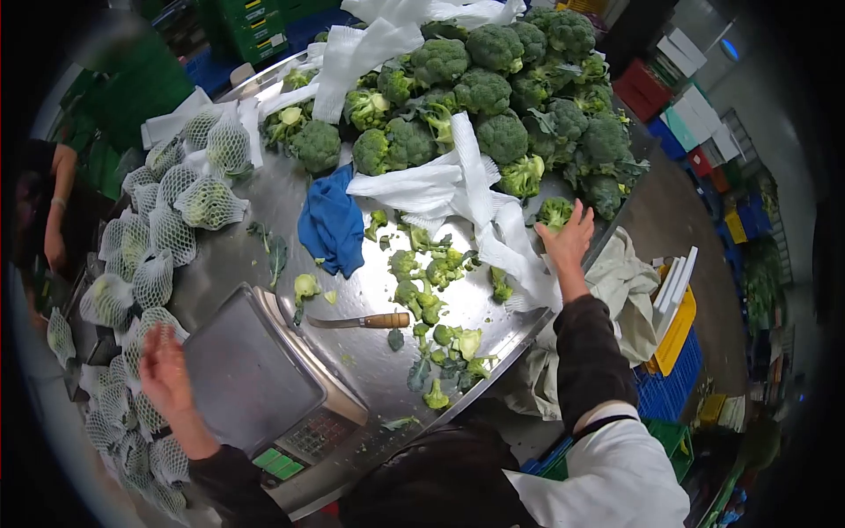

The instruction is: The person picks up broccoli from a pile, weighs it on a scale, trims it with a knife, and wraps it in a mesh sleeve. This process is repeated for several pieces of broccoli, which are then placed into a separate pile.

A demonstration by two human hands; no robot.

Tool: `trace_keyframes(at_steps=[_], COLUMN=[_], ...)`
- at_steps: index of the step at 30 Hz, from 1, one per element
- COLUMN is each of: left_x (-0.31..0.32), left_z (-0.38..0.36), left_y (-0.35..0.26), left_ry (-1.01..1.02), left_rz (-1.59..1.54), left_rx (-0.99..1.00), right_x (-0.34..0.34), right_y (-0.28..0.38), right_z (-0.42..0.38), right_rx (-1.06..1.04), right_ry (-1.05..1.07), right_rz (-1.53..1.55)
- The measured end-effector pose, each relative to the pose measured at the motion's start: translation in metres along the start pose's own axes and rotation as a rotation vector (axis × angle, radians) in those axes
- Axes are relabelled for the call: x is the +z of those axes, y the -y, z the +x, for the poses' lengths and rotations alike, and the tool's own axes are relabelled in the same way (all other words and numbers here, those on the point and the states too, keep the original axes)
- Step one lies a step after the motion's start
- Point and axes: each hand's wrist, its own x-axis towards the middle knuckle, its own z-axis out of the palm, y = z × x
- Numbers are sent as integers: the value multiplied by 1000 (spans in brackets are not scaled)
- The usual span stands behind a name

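You will find no text, label, brand or number that can be read anywhere in this view. The flat grey weighing scale (pixel 264 374) on the round steel worktop (pixel 264 211) has a panel of small keys and green buttons at its front edge, but whatever is marked on them is too small and blurred for you to make out. The stacked coloured crates (pixel 678 88) in the background carry pale patches that may be labels, and nothing on them is legible either.
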Motion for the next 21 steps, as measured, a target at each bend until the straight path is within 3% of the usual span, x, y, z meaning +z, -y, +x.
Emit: trace_keyframes(at_steps=[1, 3, 5, 6, 8, 10, 12, 14, 15, 16, 17, 18, 20, 21], left_x=[2, 46, 79, 90, 116, 144, 163, 186, 192, 196, 199, 183, 173, 161], left_z=[-12, -42, -70, -80, -99, -117, -129, -140, -144, -148, -151, -149, -152, -153], left_y=[15, 55, 87, 102, 127, 150, 176, 194, 204, 209, 209, 207, 179, 165], left_ry=[163, 11, 0, 51, 118, 143, 385, 387, 423, 462, 375, 388, 203, 117], left_rz=[64, 247, 372, 386, 427, 561, 622, 652, 767, 882, 884, 1111, 887, 919], left_rx=[-107, -158, -221, -251, -327, -402, -373, -395, -202, -9, -47, 155, 71, 140], right_x=[13, 26, 39, 20, -1, -42, -76, -87, -97, -105, -105, -119, -115, -114], right_y=[-14, -45, -79, -60, -58, -38, 8, 50, 73, 97, 116, 140, 162, 165], right_z=[4, 15, 29, 28, 19, 2, -25, -61, -80, -102, -127, -141, -161, -161], right_rx=[80, 97, 161, 645, 774, 789, 665, 540, 482, 559, 584, 558, 450, 200], right_ry=[34, 127, 229, 279, 333, 682, 962, 1342, 1502, 1671, 1851, 1986, 2153, 1952], right_rz=[-37, 131, 373, 732, 1281, 1669, 1784, 1831, 1812, 1816, 1857, 1845, 1631, 1509])
